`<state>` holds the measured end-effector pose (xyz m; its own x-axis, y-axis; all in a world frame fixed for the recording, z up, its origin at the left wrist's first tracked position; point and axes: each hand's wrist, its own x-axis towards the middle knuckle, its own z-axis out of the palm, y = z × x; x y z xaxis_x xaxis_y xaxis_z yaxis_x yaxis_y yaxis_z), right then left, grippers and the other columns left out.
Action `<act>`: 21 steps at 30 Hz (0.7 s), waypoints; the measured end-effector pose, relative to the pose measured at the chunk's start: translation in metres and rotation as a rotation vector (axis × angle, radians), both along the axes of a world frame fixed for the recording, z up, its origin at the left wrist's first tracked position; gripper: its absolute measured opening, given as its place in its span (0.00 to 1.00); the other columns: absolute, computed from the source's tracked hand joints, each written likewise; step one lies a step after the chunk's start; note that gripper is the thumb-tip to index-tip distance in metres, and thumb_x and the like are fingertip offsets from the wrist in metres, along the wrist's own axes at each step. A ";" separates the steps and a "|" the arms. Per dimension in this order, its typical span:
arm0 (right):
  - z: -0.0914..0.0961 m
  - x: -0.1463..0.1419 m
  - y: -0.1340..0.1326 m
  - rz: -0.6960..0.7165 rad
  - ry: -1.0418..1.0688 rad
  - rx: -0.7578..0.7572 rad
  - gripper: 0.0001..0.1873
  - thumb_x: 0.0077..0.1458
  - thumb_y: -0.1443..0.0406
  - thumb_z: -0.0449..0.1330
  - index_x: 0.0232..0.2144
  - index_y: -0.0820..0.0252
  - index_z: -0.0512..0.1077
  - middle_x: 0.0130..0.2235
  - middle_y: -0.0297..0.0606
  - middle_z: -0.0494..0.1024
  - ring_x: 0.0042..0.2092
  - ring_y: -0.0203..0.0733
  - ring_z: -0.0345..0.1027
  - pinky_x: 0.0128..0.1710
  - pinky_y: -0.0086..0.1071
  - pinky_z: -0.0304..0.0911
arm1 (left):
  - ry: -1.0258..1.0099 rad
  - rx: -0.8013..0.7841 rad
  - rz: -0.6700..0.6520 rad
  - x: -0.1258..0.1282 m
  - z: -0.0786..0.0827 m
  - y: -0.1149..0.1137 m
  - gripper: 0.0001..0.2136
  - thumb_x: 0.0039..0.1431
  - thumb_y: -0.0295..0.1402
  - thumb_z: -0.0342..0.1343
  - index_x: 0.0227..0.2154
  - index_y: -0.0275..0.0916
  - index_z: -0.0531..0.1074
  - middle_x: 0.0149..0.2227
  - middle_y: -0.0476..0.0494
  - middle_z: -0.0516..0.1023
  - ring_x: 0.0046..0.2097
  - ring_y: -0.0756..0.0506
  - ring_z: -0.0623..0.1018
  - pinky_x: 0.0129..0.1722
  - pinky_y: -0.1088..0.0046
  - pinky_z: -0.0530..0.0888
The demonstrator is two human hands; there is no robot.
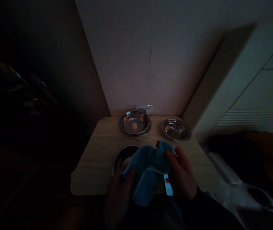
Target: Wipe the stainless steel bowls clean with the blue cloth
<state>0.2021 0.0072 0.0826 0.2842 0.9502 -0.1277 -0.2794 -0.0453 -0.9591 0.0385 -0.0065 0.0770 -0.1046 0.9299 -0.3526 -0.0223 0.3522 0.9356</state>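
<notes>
Left hand (120, 188) and right hand (182, 175), apart, both curl in a pinching grip.

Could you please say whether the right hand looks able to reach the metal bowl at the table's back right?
Probably yes: nothing visible blocks the right hand from that metal bowl, though that hand holds the blue cloth.

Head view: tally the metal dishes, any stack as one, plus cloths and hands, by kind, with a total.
Dishes: 3 (back-left stack, right dish, front dish)
Cloth: 1
Hands: 2 (left hand, right hand)
Total: 6
</notes>
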 end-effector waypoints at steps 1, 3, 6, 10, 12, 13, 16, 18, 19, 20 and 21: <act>0.001 0.001 0.001 -0.026 0.014 0.001 0.18 0.50 0.52 0.62 0.40 0.54 0.67 0.37 0.35 0.79 0.32 0.40 0.71 0.31 0.32 0.65 | -0.023 0.003 0.006 -0.002 -0.004 -0.001 0.20 0.48 0.46 0.58 0.39 0.37 0.74 0.35 0.43 0.80 0.36 0.43 0.78 0.35 0.70 0.72; 0.005 0.001 0.002 -0.039 0.077 0.035 0.19 0.48 0.52 0.63 0.40 0.53 0.67 0.41 0.36 0.78 0.36 0.42 0.72 0.31 0.32 0.66 | -0.115 0.008 -0.012 -0.005 -0.015 -0.001 0.18 0.45 0.44 0.61 0.37 0.37 0.74 0.33 0.45 0.79 0.34 0.44 0.77 0.34 0.71 0.72; 0.012 0.000 0.003 -0.005 0.198 0.067 0.19 0.47 0.53 0.64 0.39 0.52 0.67 0.43 0.36 0.78 0.43 0.45 0.71 0.36 0.35 0.68 | -0.369 -0.032 -0.110 -0.008 -0.026 0.004 0.19 0.35 0.43 0.66 0.30 0.37 0.74 0.27 0.46 0.78 0.30 0.44 0.76 0.30 0.69 0.72; 0.020 0.001 0.006 0.043 0.306 0.011 0.19 0.46 0.54 0.65 0.39 0.52 0.67 0.42 0.37 0.78 0.48 0.48 0.70 0.40 0.39 0.68 | -0.453 -0.101 -0.075 -0.004 -0.017 0.008 0.21 0.40 0.47 0.62 0.36 0.39 0.74 0.33 0.41 0.79 0.38 0.39 0.78 0.39 0.63 0.72; 0.022 0.003 0.009 0.097 0.320 -0.004 0.19 0.47 0.54 0.64 0.39 0.52 0.67 0.42 0.37 0.78 0.49 0.48 0.69 0.40 0.40 0.68 | -0.402 -0.143 -0.120 0.000 -0.007 0.007 0.22 0.38 0.44 0.64 0.38 0.38 0.75 0.35 0.39 0.80 0.40 0.37 0.78 0.43 0.61 0.71; 0.022 0.005 0.010 0.129 0.318 -0.003 0.18 0.48 0.54 0.64 0.40 0.52 0.67 0.43 0.37 0.78 0.49 0.48 0.69 0.41 0.40 0.68 | -0.394 -0.164 -0.138 0.001 -0.003 0.006 0.22 0.38 0.43 0.65 0.38 0.37 0.75 0.35 0.39 0.80 0.40 0.37 0.78 0.44 0.60 0.70; 0.018 0.011 0.011 0.205 0.289 0.010 0.21 0.49 0.53 0.62 0.45 0.50 0.65 0.46 0.36 0.76 0.50 0.47 0.68 0.44 0.40 0.66 | -0.476 -0.154 -0.074 0.003 0.007 0.008 0.23 0.41 0.38 0.63 0.43 0.36 0.73 0.38 0.40 0.80 0.43 0.37 0.77 0.48 0.59 0.69; 0.012 0.018 0.008 0.265 0.256 -0.017 0.28 0.48 0.52 0.63 0.51 0.47 0.61 0.44 0.34 0.77 0.45 0.45 0.71 0.42 0.38 0.68 | -0.534 -0.098 0.015 0.002 0.010 0.010 0.26 0.42 0.35 0.61 0.49 0.38 0.69 0.40 0.40 0.80 0.45 0.37 0.77 0.48 0.59 0.69; 0.008 0.021 0.006 0.320 0.231 -0.049 0.31 0.47 0.51 0.63 0.53 0.46 0.59 0.42 0.34 0.78 0.41 0.44 0.73 0.39 0.37 0.69 | -0.549 -0.068 0.044 0.001 0.010 0.012 0.28 0.43 0.35 0.60 0.51 0.39 0.67 0.42 0.40 0.79 0.46 0.37 0.76 0.48 0.59 0.69; 0.005 0.024 0.004 0.393 0.197 -0.083 0.33 0.47 0.51 0.63 0.53 0.47 0.59 0.39 0.33 0.78 0.37 0.42 0.74 0.36 0.36 0.69 | -0.549 -0.048 0.062 0.001 0.010 0.013 0.29 0.44 0.35 0.59 0.53 0.39 0.66 0.44 0.40 0.78 0.47 0.37 0.76 0.48 0.58 0.70; 0.003 0.026 0.002 0.482 0.157 -0.112 0.34 0.45 0.52 0.65 0.53 0.48 0.60 0.37 0.33 0.78 0.34 0.41 0.74 0.35 0.35 0.69 | -0.529 -0.030 0.080 0.000 0.009 0.014 0.28 0.45 0.35 0.58 0.53 0.39 0.65 0.45 0.40 0.78 0.48 0.37 0.75 0.48 0.58 0.69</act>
